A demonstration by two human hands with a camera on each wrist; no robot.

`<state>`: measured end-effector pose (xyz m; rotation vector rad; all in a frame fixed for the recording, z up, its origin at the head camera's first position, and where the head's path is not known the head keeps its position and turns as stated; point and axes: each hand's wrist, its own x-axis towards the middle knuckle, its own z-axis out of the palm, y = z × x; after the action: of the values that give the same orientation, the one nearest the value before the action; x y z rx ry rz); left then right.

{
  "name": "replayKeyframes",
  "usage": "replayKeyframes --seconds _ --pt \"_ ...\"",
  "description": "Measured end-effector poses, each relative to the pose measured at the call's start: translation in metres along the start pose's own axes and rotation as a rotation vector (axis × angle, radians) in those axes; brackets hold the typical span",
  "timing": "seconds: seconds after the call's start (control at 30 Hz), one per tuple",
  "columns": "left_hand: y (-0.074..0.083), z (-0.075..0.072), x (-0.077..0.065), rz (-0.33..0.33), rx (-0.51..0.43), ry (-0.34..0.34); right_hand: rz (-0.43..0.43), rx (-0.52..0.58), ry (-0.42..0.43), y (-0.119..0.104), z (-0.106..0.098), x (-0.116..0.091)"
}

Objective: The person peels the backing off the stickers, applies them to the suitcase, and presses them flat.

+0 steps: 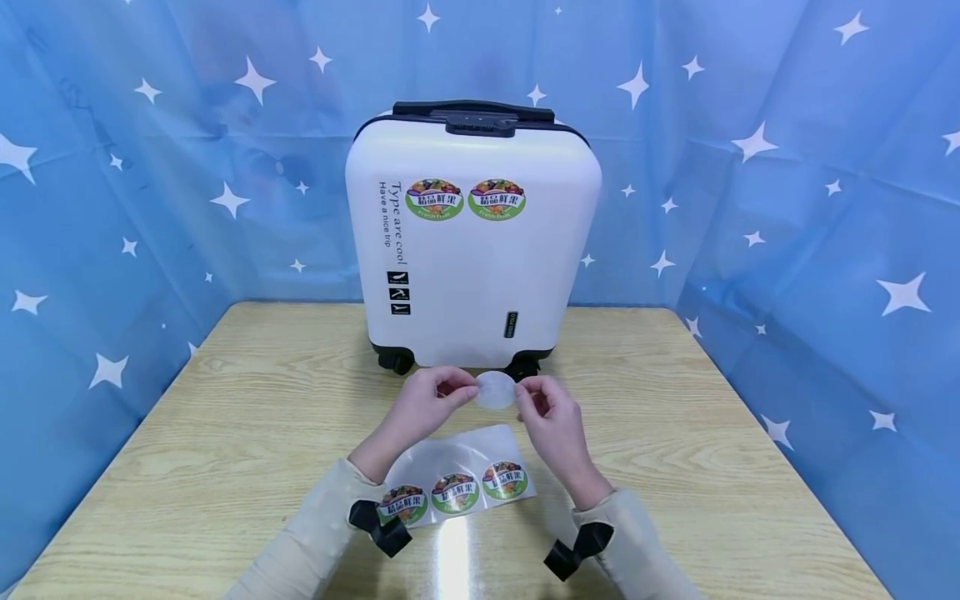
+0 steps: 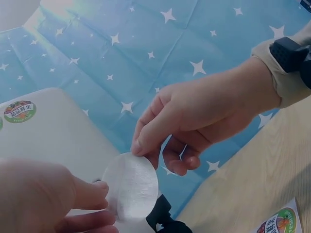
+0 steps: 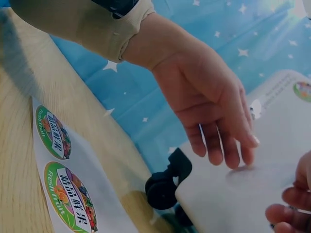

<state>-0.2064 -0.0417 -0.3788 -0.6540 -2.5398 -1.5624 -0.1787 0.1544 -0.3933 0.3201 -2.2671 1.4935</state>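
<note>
A white oval sticker (image 1: 496, 390), its plain side toward me in the head view, is held up in front of the suitcase's lower edge. My left hand (image 1: 427, 402) pinches its left edge between thumb and fingers. On its right edge, my right hand (image 1: 552, 423) grips it the same way. In the right wrist view the sticker is seen nearly edge-on. Behind the hands stands a white suitcase (image 1: 472, 267) with two oval fruit stickers (image 1: 497, 200) side by side near its top. Below the hands lies a sticker sheet (image 1: 480, 442) bearing three fruit stickers.
The suitcase stands upright on dark wheels (image 1: 395, 359) at the back of a wooden table (image 1: 690, 433). A blue curtain (image 1: 750, 208) with white stars surrounds the table's back and sides. Dark devices (image 1: 577, 550) are strapped at both wrists.
</note>
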Motion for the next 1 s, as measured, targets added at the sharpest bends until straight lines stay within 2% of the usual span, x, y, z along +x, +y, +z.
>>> replayKeyframes --seconds 0.13,0.37,0.53,0.67,1.0 --pt "0.0 -0.002 0.0 -0.022 -0.05 -0.002 -0.084 -0.019 -0.025 0.005 0.003 -0.001" --pt "-0.001 -0.006 -0.002 -0.104 -0.132 0.008 -0.333 -0.049 -0.072 0.011 0.011 -0.004" --pt "-0.001 -0.008 -0.002 -0.123 -0.201 0.012 -0.478 -0.074 -0.105 0.014 0.015 -0.004" --pt "0.0 -0.01 -0.002 -0.133 -0.211 0.018 -0.531 -0.091 -0.138 0.013 0.017 -0.005" --pt "-0.001 -0.016 -0.003 -0.148 -0.164 0.022 -0.554 -0.157 -0.174 0.015 0.02 -0.005"
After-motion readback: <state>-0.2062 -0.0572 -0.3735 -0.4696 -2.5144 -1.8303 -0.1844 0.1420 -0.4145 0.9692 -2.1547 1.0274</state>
